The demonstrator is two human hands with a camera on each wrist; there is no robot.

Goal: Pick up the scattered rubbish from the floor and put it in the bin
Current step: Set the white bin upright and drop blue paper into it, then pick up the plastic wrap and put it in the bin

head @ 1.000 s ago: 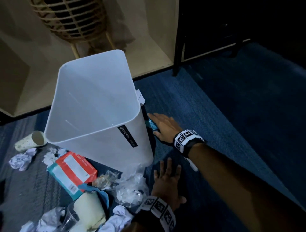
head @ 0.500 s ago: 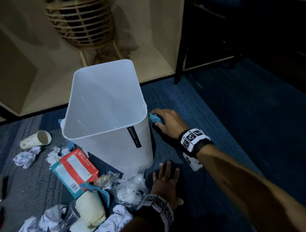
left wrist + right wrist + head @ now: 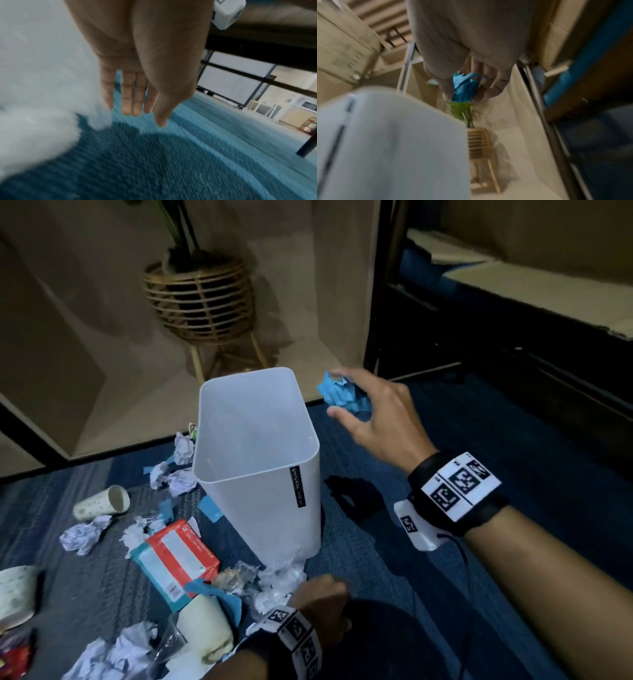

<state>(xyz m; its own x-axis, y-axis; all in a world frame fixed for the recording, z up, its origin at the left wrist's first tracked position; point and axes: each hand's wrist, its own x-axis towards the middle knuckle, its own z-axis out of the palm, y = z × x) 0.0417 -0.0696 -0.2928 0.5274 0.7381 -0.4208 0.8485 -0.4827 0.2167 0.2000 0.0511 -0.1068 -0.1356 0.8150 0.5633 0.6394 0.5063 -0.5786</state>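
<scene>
A white plastic bin (image 3: 267,508) stands upright on the blue carpet; it also shows in the right wrist view (image 3: 393,135) and the left wrist view (image 3: 42,54). My right hand (image 3: 337,393) is in the air just right of the bin's far rim. It pinches a crumpled blue paper ball (image 3: 349,400) between thumb and fingers, and that ball (image 3: 465,88) shows in the same hand (image 3: 464,96) in the right wrist view. My left hand (image 3: 320,594) hangs low in front of the bin, its fingers (image 3: 137,108) straight above the carpet and holding nothing.
Litter lies left of and in front of the bin: a paper cup (image 3: 102,503), a red and teal carton (image 3: 174,559), crumpled white paper (image 3: 84,537) and clear plastic wrap (image 3: 281,580). A rattan plant stand (image 3: 202,299) is behind. A black frame (image 3: 376,302) stands at the right.
My right hand has lifted the blue paper ball from the floor beside the bin up to rim height. My left hand has come up off the carpet, where it lay flat.
</scene>
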